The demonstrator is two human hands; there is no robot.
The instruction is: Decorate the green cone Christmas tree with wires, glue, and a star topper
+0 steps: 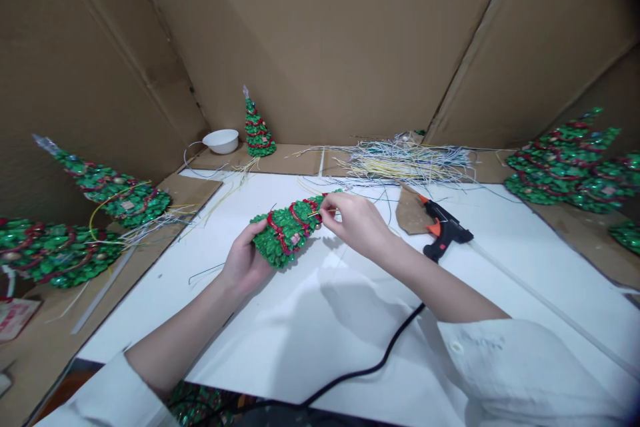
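My left hand (247, 260) is wrapped round the wide base of a small green Christmas tree (285, 233) with a red garland, held tilted on its side above the white tabletop. The fingers of my right hand (353, 220) are pinched near the tree's narrow end, which they partly cover. A thin yellowish wire (339, 213) shows at those fingertips. To the right of the hands lies a black and orange glue gun (444, 230) with its tip over a brown cardboard piece (411, 210).
A bundle of thin wires (410, 161) lies at the back, with a white bowl (221, 141) and a finished-looking tree (259, 130) to its left. More trees stand or lean at left (117, 197) and right (555, 160). A black cable (370, 370) crosses the front.
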